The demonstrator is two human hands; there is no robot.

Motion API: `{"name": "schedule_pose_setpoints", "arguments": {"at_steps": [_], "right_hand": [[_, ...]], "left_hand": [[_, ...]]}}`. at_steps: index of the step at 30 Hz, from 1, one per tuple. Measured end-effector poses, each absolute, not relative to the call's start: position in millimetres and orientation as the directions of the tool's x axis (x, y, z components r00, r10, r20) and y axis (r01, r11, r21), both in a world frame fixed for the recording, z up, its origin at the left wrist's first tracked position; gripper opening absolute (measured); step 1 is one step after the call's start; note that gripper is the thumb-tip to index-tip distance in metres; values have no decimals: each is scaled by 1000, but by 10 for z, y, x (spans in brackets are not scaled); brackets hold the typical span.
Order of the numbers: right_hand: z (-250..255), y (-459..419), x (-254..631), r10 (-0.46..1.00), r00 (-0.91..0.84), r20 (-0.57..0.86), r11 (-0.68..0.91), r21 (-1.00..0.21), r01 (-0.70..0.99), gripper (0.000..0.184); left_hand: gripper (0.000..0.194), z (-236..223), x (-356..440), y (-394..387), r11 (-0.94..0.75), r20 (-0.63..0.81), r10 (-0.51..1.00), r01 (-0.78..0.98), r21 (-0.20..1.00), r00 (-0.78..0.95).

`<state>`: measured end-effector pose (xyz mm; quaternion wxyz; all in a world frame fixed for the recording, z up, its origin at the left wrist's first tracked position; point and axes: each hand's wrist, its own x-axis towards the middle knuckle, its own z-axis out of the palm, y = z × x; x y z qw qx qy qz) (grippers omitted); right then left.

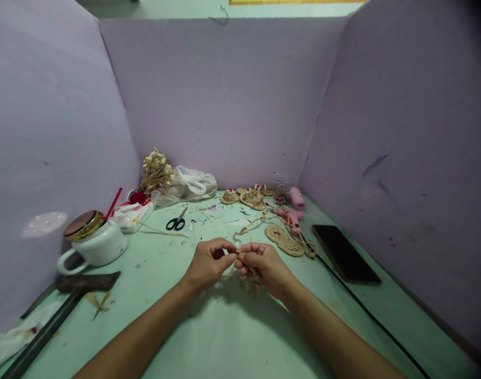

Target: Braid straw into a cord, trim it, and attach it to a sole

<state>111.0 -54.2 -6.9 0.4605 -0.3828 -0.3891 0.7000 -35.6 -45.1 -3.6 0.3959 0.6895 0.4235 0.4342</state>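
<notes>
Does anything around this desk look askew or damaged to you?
Yes, two things. At left, a round gold container sits tilted on the white mug rather than level. Dark streaks mar the pale right-hand wall, perhaps scuffs or stains.

Free tabletop [156,271] lies between the left hand [209,263] and the white mug [102,246]. At right, the phone [345,253] and black cable [354,295] obstruct lateral passage; at left, the hammer [88,282].

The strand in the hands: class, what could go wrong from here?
1. The left hand and right hand pinch a thin strand, so it might slip or loosen.
2. Loose strands lie close to the pink glue gun, so they could tangle with it.
</notes>
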Motion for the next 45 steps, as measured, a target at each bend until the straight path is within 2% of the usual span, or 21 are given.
{"name": "schedule_pose_setpoints", "arguments": {"at_steps": [5, 8, 10, 14, 19, 21, 24, 27, 32, 36, 38, 42, 45], "right_hand": [[-45, -552, 1116, 940, -265, -214, -306, -872, -381, 20], [-52, -535, 1135, 941, -246, -231, -318, -852, -415, 19], [-66, -515, 1154, 942, -253, -221, -315, -843, -436, 18], [-92, -479, 1190, 937, -272, -220, -329, -820, -469, 16], [-112, -468, 1207, 920, -309, -239, -370, -786, -495, 15], [-114, -467, 1204, 916, -324, -235, -377, -780, -500, 14], [-111, -473, 1193, 910, -344, -231, -383, -785, -486, 14], [-106, -491, 1167, 917, -329, -227, -365, -811, -457, 18], [-101, -521, 1102, 936, -258, -241, -321, -884, -340, 25], [-91, -528, 1083, 940, -245, -237, -308, -901, -307, 29], [-82, -532, 1088, 935, -261, -242, -316, -901, -296, 29], [-76, -537, 1105, 933, -272, -235, -316, -897, -309, 26], [-83, -533, 1116, 938, -282, -202, -296, -889, -349, 24]], "left_hand": [[13, -43, -328, -464, -223, 180, 959, 185, 957, 220], [10, -63, -331, -459, -262, 238, 961, 188, 946, 140], [9, -86, -351, -442, -340, 328, 940, 218, 915, 91], [9, -154, -397, -405, -516, 507, 854, 295, 804, 111], [18, -208, -408, -420, -770, 719, 633, 331, 546, 286], [18, -208, -408, -432, -826, 764, 557, 314, 468, 325], [18, -192, -413, -441, -854, 779, 512, 314, 416, 362], [17, -163, -409, -453, -846, 773, 526, 311, 434, 354], [12, -140, -351, -482, -753, 673, 658, 279, 596, 336], [9, -178, -301, -480, -524, 486, 851, 277, 805, 199], [12, -182, -295, -475, -435, 400, 899, 252, 865, 179], [12, -138, -308, -485, -473, 429, 880, 298, 829, 203], [13, -110, -304, -501, -456, 447, 887, 357, 815, 113]]}}
